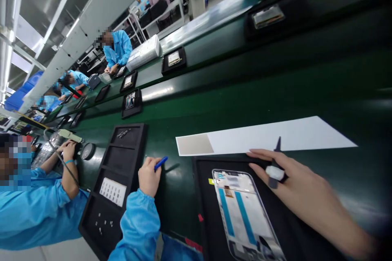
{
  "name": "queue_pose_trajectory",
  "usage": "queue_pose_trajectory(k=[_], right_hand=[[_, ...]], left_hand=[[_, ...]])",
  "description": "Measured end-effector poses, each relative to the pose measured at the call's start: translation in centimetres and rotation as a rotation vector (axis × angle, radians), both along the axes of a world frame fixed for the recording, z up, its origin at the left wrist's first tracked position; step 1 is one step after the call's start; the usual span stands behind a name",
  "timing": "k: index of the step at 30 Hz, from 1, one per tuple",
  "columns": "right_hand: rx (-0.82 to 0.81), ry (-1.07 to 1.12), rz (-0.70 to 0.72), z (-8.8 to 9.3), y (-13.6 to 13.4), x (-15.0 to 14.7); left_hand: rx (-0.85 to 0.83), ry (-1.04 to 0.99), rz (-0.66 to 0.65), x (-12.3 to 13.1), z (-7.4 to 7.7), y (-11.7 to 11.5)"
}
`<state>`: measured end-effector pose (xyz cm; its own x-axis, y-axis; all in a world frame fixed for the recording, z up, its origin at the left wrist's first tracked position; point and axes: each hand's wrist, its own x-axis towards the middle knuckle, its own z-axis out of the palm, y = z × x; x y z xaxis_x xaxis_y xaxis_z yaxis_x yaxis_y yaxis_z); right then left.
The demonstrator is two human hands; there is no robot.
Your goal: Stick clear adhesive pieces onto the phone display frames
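My left hand [149, 176] is closed around a blue pen-like tool [161, 163], whose rounded end points up and right. Over the right side of a black tray [211, 162], my right hand [306, 189] has a dark pointed tool [278, 143] with a white wrap tucked between thumb and fingers. Its exact kind is unclear. Within the tray lies an opened phone frame [245, 212] with two blue strips, a small brown flex piece and a yellow-green tab at its upper left. The frame's bottom end is cut off by the picture edge.
A compartment tray [139, 142] left of my left hand holds small parts and a white sheet of pieces [113, 191]. A white paper strip [245, 136] lies beyond the phone tray. Phone trays [132, 104] sit along the green line. A co-worker's hands [69, 149] are at far left.
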<state>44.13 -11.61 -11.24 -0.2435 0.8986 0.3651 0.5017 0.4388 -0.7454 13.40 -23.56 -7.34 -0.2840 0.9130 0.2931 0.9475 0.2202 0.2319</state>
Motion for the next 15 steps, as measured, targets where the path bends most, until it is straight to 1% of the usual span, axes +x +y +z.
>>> queue_pose_trajectory(k=[2, 4, 6, 7, 9, 12, 14, 15], right_hand=[[0.009, 0.002, -0.012, 0.2, -0.1, 0.0], [0.024, 0.016, -0.068, 1.0, -0.5, 0.0], [0.041, 0.074, -0.12, 2.1, -1.1, -0.3], [0.037, 0.124, -0.118, 2.6, -1.4, -0.6], [-0.021, 0.244, -0.049, 3.7, -2.0, -1.2], [-0.205, 0.409, 0.143, 4.9, -2.9, -2.2], [-0.339, 0.494, 0.249, 5.5, -3.3, -2.7], [-0.401, 0.531, 0.29, 5.7, -3.5, -2.8]], left_hand=[[0.057, -0.089, -0.013, 0.1, 0.7, -0.2], [0.147, -0.236, -0.006, 0.6, 1.7, -0.4], [0.212, -0.41, 0.04, 1.5, 2.8, -0.4], [0.22, -0.507, 0.067, 2.1, 3.2, -0.3], [0.205, -0.714, 0.1, 3.5, 3.9, 0.2], [0.149, -1.0, 0.07, 6.2, 4.2, 1.4], [0.11, -1.102, 0.027, 8.0, 4.1, 2.2], [0.093, -1.108, -0.001, 8.8, 3.9, 2.5]])
